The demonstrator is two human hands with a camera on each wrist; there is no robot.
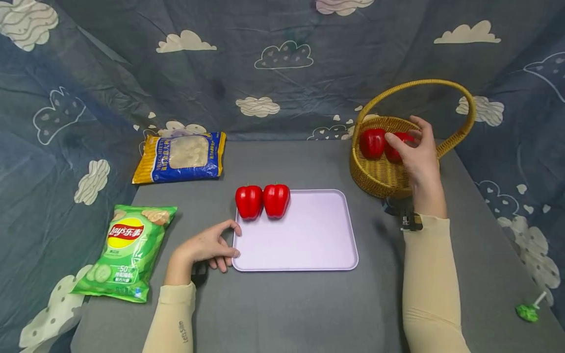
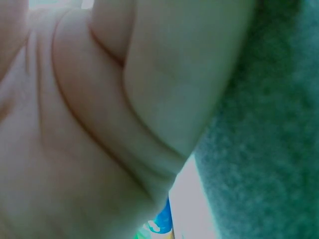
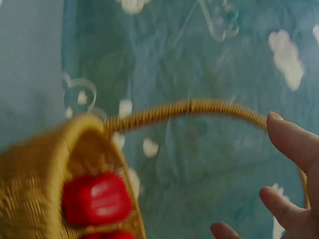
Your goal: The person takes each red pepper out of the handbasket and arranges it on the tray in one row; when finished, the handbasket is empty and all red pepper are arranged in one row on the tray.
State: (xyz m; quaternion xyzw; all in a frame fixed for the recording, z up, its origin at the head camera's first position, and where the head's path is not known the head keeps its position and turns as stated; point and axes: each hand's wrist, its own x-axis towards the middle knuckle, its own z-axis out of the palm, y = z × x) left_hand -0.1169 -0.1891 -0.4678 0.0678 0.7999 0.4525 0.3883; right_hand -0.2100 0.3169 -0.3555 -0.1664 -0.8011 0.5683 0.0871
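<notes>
A pale lilac tray (image 1: 295, 245) lies on the table with two red bell peppers (image 1: 249, 202) side by side at its far left corner. At the tray's left edge, my left hand (image 1: 205, 247) holds the rim with bent fingers. To the right stands a wicker basket (image 1: 384, 189) with a tall handle and two red bell peppers (image 3: 97, 199) inside. My right hand (image 1: 417, 147) hovers over the basket, thumb and fingers spread apart, partly covering one pepper in the head view. The right wrist view shows its fingers (image 3: 294, 142) with nothing between them.
On the left lie a green chip bag (image 1: 125, 252) and, farther back, a blue and yellow pasta bag (image 1: 187, 158). A small green thing on a white stick (image 1: 527, 312) lies near the right edge. Cloud-patterned cloth (image 1: 282, 98) hangs behind the table (image 1: 309, 314).
</notes>
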